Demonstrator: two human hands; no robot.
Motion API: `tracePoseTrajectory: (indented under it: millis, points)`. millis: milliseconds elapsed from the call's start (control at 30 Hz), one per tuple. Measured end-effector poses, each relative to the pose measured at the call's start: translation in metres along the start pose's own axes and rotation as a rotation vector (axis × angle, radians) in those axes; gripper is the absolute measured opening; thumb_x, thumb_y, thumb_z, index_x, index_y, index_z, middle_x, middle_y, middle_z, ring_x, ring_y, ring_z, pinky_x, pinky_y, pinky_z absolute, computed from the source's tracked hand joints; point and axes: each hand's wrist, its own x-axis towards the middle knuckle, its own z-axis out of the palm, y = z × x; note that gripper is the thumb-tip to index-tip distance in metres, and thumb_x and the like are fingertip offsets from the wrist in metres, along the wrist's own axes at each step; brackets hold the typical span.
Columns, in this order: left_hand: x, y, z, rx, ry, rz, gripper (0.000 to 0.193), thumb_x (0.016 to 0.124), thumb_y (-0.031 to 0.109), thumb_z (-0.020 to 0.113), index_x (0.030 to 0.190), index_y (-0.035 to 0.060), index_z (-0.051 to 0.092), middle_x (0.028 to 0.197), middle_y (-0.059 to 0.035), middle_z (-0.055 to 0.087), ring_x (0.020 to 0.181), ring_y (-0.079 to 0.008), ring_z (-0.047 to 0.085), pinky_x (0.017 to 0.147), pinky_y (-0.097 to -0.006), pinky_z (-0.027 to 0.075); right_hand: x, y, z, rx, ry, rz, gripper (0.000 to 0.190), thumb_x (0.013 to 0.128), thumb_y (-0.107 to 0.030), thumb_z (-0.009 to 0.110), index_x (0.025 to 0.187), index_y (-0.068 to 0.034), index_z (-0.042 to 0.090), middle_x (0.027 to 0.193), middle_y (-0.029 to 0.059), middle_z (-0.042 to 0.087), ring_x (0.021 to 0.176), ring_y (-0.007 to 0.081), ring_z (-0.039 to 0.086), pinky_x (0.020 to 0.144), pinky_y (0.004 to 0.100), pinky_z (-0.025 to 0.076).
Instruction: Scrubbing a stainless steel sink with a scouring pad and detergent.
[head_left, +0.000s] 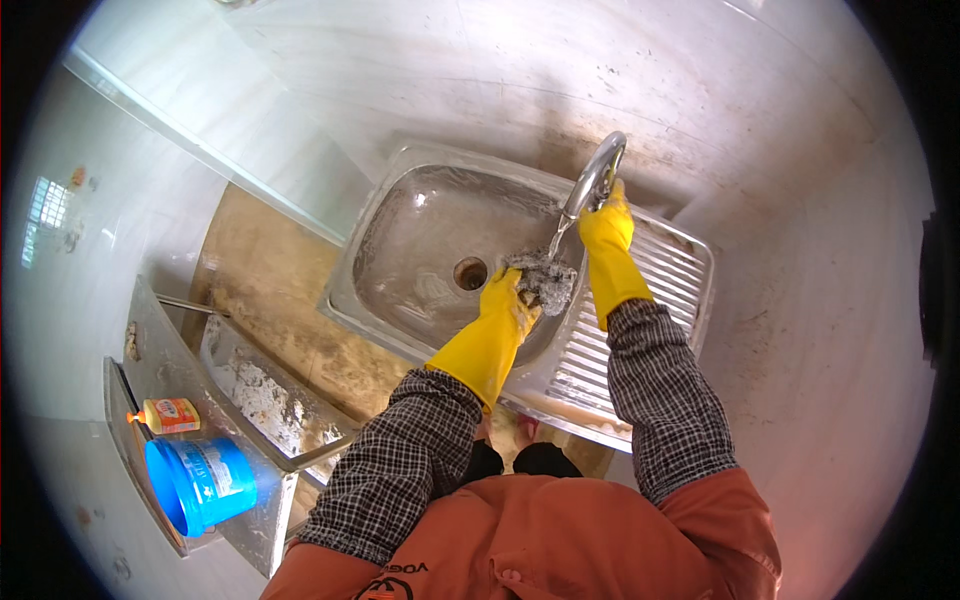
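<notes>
Both of my hands wear yellow rubber gloves. My left hand (510, 304) grips a grey wire-like scouring pad (551, 281) over the right part of the stainless steel sink basin (427, 225). Water runs onto the pad from the curved chrome faucet (596, 172). Reaching to the faucet's base, my right hand (607, 221) touches it; its fingertips are partly hidden behind the spout, so their exact grip does not show. Left of the pad lies the round drain hole (470, 274). A ribbed drainboard (652, 300) adjoins the basin on the right, beneath my right forearm.
At lower left, a metal shelf unit (240, 427) holds a blue plastic bucket (201, 484) and a yellow bottle with an orange cap (171, 416). Stained pale wall panels (480, 75) rise behind the sink and at both sides. Brown stained floor (277, 277) shows left of the sink.
</notes>
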Motion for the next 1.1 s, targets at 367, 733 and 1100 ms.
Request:
tracePoseTrajectory:
  millis: [367,733,1100]
  points:
    - [0.046,-0.002,-0.026,-0.122,-0.302,0.068,0.036,0.102,0.035,0.053,0.126,0.0085,0.062,0.128,-0.0119,0.066,0.117,-0.0304,0.065,0.103,-0.0453,0.053,-0.154,-0.019,-0.018,0.529,-0.154,-0.183,0.047,0.092,-0.029,0.075,0.130,-0.004,0.065,0.111,0.0198,0.069,0.104,0.0334,0.067,0.094,0.0385,0.052]
    - [0.007,0.001,-0.016,-0.175,-0.362,-0.173,0.023,0.103,0.027,0.054,0.121,0.0152,0.063,0.106,-0.0067,0.071,0.077,-0.0179,0.068,0.051,-0.0252,0.055,-0.117,-0.023,-0.022,0.299,-0.325,-0.178,0.034,0.092,-0.040,0.071,0.104,-0.008,0.067,0.112,0.0209,0.065,0.100,0.0434,0.065,0.084,0.0499,0.053]
    - [-0.022,-0.012,0.013,0.047,-0.368,-0.124,0.034,0.102,0.015,0.049,0.134,0.0103,0.061,0.124,-0.0105,0.070,0.104,-0.0253,0.070,0.084,-0.0437,0.061,-0.106,0.004,-0.031,0.097,-0.250,-0.160,0.029,0.092,-0.036,0.068,0.097,-0.008,0.066,0.103,0.0209,0.067,0.091,0.0421,0.067,0.078,0.0502,0.054]
